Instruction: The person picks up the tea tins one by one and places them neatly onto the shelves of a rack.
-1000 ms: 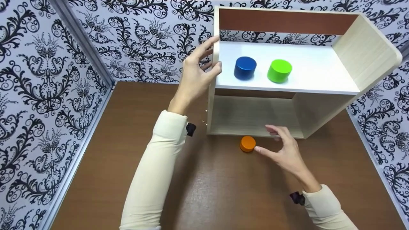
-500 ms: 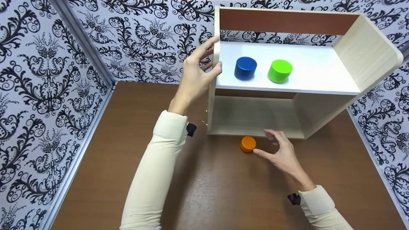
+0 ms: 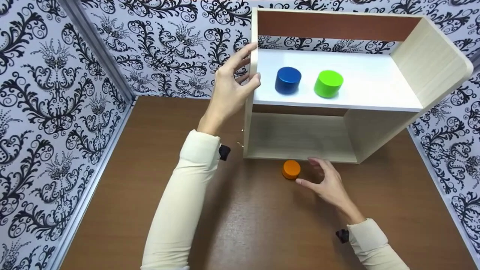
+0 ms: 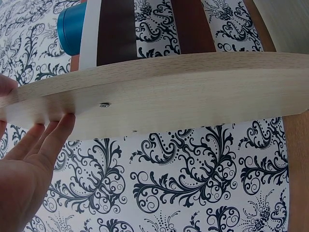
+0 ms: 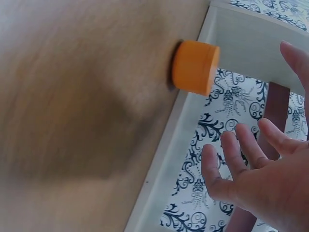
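Note:
A two-level wooden shelf unit (image 3: 375,84) stands at the back of the table. My left hand (image 3: 228,84) holds its left side panel (image 4: 193,101), fingertips against the outer face and thumb at the front edge. On the white upper board sit a blue cylinder (image 3: 288,80) and a green one (image 3: 328,84). In front of the lower level, an orange cylinder (image 3: 291,169) with a seam near its top rests on the table. Just right of it is my right hand (image 3: 330,187), thumb and fingers spread, holding nothing. The right wrist view shows a gap between that orange cylinder and the fingers (image 5: 248,145).
Patterned black-and-white walls enclose the brown table (image 3: 255,232) at the back and on both sides. The lower level has a pale wooden floor (image 3: 296,135). A brown strip (image 3: 330,26) crosses the unit's upper back. Black wrist cameras (image 3: 224,152) are strapped at both cuffs.
My right hand has shifted slightly left and toward me, its thumb now just below the orange cylinder's right side. My left hand, the shelf unit and the cylinders have stayed put.

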A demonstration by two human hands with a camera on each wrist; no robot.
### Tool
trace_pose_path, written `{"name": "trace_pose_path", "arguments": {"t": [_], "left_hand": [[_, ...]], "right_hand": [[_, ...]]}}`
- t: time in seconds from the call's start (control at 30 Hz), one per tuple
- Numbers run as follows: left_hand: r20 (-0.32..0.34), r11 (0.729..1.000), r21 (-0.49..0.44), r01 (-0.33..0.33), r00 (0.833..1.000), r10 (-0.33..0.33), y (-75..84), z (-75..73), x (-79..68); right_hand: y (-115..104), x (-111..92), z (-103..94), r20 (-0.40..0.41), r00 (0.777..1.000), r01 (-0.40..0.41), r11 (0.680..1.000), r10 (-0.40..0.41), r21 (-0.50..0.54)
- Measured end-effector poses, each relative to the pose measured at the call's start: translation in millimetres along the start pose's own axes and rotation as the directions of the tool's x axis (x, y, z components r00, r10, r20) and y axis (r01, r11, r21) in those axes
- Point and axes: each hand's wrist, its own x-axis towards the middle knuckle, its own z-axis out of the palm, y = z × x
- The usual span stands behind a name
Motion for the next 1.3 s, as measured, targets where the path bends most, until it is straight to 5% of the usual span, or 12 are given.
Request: {"name": "trace_pose_path", "arguments": {"t": [1.3], "left_hand": [[0.007,1.0,0.0,-0.002,1.0,0.002,0.2,-0.1,-0.7]], "right_hand": [[33.9,-8.5,16.9,0.111,0.986,-0.094,0.968,0.123,-0.234]]}}
